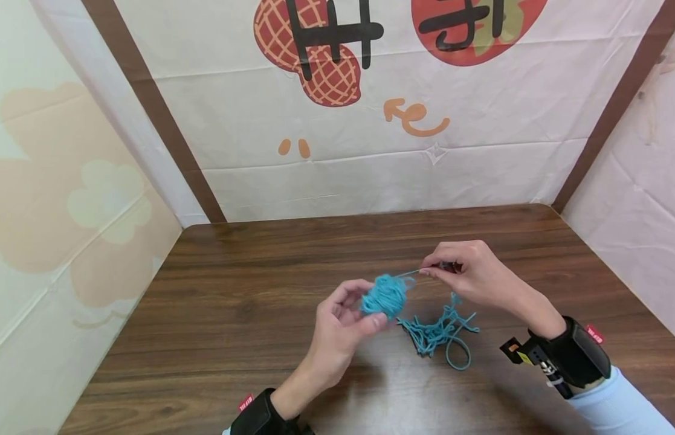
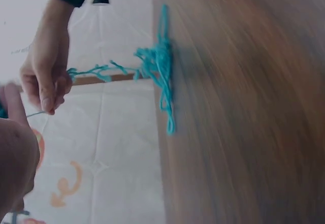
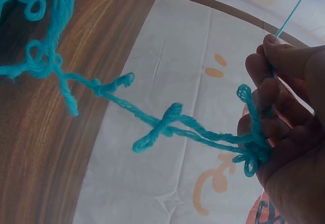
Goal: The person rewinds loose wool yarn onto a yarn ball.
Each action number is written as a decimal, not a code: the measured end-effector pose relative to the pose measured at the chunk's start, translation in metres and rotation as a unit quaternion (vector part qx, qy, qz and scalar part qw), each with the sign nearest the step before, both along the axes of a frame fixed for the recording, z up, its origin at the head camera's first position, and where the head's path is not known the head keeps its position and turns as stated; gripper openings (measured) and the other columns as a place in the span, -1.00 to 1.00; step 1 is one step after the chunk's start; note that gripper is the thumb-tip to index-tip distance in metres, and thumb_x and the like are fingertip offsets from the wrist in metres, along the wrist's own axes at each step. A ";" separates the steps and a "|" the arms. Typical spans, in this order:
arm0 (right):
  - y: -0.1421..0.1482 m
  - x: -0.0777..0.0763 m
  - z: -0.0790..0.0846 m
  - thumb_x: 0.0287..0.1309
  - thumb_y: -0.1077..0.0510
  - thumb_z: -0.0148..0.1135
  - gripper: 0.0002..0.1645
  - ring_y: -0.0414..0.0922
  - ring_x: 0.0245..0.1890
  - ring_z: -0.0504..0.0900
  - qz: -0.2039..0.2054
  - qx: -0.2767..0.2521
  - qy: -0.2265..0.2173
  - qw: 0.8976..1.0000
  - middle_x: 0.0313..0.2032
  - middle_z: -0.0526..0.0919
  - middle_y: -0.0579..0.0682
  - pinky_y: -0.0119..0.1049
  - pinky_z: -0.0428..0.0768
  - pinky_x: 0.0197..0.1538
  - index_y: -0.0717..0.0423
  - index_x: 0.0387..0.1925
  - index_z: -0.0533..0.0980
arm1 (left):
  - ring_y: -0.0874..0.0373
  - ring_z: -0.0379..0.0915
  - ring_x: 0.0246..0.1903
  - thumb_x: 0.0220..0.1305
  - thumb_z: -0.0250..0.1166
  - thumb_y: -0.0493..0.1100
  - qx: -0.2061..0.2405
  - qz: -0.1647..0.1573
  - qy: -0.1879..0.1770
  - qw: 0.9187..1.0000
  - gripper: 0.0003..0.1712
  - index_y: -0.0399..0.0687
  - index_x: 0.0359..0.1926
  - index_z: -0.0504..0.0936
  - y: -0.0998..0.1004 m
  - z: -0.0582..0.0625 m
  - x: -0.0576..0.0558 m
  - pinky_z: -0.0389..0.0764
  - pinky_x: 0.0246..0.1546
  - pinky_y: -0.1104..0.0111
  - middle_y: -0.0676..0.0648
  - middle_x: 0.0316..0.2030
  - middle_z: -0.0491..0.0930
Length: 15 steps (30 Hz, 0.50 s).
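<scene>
A ball of turquoise yarn (image 1: 385, 296) is gripped between the fingers and thumb of my left hand (image 1: 345, 326), above the table. From its top a taut strand runs to my right hand (image 1: 473, 275), which pinches it between thumb and fingertips. In the right wrist view, a twisted, looped length of yarn (image 3: 172, 122) trails out of the right hand's curled fingers. It leads down to a loose tangle of yarn (image 1: 437, 332) on the table, below and between both hands. The left wrist view shows the same tangle (image 2: 160, 61), with most of the ball hidden behind the left hand.
The brown wooden table (image 1: 206, 338) reaches back to a white printed cloth (image 1: 370, 181) hanging behind it. Pale cloth walls (image 1: 71, 211) stand at both sides. Black camera bands (image 1: 579, 356) wrap both wrists.
</scene>
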State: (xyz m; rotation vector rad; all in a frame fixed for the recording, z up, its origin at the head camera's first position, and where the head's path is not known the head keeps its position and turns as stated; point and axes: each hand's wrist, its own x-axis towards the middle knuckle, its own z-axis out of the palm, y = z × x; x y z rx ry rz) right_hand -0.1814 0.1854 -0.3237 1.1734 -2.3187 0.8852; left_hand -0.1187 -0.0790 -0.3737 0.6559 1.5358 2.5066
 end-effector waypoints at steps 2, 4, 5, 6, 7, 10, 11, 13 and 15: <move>-0.002 0.002 -0.001 0.02 0.44 0.46 -0.69 -0.45 -0.55 0.41 0.016 -0.001 0.004 1.000 -0.42 0.70 -0.22 -0.65 0.37 -0.48 -0.02 -0.29 0.73 | 0.14 0.66 -0.05 0.24 0.28 -0.43 0.034 0.021 -0.078 0.996 -0.56 -0.12 0.12 0.45 0.000 0.004 -0.002 0.76 0.02 0.27 -0.05 0.01 0.57; -0.005 0.006 -0.002 0.06 0.42 0.45 -0.72 -0.46 -0.54 0.43 0.035 0.004 0.006 0.999 -0.42 0.70 -0.20 -0.67 0.38 -0.48 -0.01 -0.29 0.73 | 0.12 0.68 -0.06 0.30 0.23 -0.41 0.064 0.040 -0.126 0.989 -0.60 -0.11 0.12 0.41 0.001 0.006 -0.003 0.74 0.06 0.25 -0.08 0.01 0.56; -0.007 0.008 -0.002 0.06 0.42 0.45 -0.73 -0.46 -0.53 0.45 0.045 0.009 0.007 0.999 -0.41 0.70 -0.18 -0.67 0.39 -0.48 -0.01 -0.29 0.72 | 0.11 0.70 -0.08 0.32 0.23 -0.40 0.073 0.054 -0.141 0.986 -0.61 -0.11 0.12 0.39 0.001 0.007 -0.004 0.74 0.06 0.26 -0.09 0.00 0.55; -0.010 0.011 -0.002 0.07 0.41 0.45 -0.73 -0.46 -0.53 0.45 0.054 0.015 0.007 0.998 -0.42 0.69 -0.19 -0.68 0.39 -0.48 -0.01 -0.28 0.72 | 0.11 0.70 -0.09 0.33 0.23 -0.41 0.079 0.065 -0.150 0.983 -0.61 -0.13 0.13 0.38 0.002 0.007 -0.005 0.74 0.07 0.26 -0.11 0.00 0.55; -0.012 0.013 -0.002 0.08 0.40 0.45 -0.74 -0.47 -0.53 0.44 0.060 0.022 0.006 0.998 -0.42 0.68 -0.19 -0.69 0.39 -0.47 -0.01 -0.28 0.72 | 0.10 0.71 -0.10 0.34 0.24 -0.40 0.079 0.077 -0.153 0.982 -0.60 -0.14 0.13 0.37 0.002 0.007 -0.006 0.73 0.07 0.26 -0.11 0.00 0.54; -0.021 0.022 -0.001 0.07 0.38 0.46 -0.74 -0.51 -0.54 0.38 0.067 0.046 0.001 0.997 -0.45 0.63 -0.23 -0.72 0.36 -0.48 -0.05 -0.29 0.72 | 0.08 0.71 -0.10 0.32 0.30 -0.40 0.059 0.114 -0.140 0.982 -0.57 -0.18 0.14 0.38 0.004 0.005 -0.008 0.75 0.04 0.24 -0.13 0.00 0.54; -0.023 0.025 0.000 0.08 0.35 0.46 -0.75 -0.52 -0.54 0.36 0.068 0.051 0.002 0.996 -0.45 0.61 -0.26 -0.73 0.34 -0.49 -0.06 -0.29 0.72 | 0.07 0.70 -0.09 0.29 0.32 -0.40 0.047 0.127 -0.133 0.982 -0.55 -0.19 0.14 0.39 0.004 0.005 -0.008 0.76 0.02 0.22 -0.14 0.00 0.54; -0.028 0.031 0.001 0.09 0.33 0.47 -0.76 -0.53 -0.55 0.31 0.070 0.059 0.001 0.996 -0.47 0.57 -0.30 -0.73 0.32 -0.50 -0.09 -0.30 0.72 | 0.05 0.70 -0.09 0.26 0.36 -0.41 0.022 0.147 -0.115 0.982 -0.53 -0.21 0.14 0.41 0.005 0.004 -0.009 0.77 0.00 0.20 -0.16 0.00 0.53; -0.031 0.036 0.002 0.08 0.32 0.48 -0.75 -0.54 -0.56 0.29 0.071 0.063 0.001 0.995 -0.47 0.55 -0.32 -0.74 0.30 -0.50 -0.12 -0.31 0.70 | 0.05 0.70 -0.09 0.22 0.40 -0.40 -0.012 0.166 -0.091 0.982 -0.51 -0.21 0.14 0.44 0.006 0.003 -0.010 0.78 -0.04 0.21 -0.17 0.01 0.52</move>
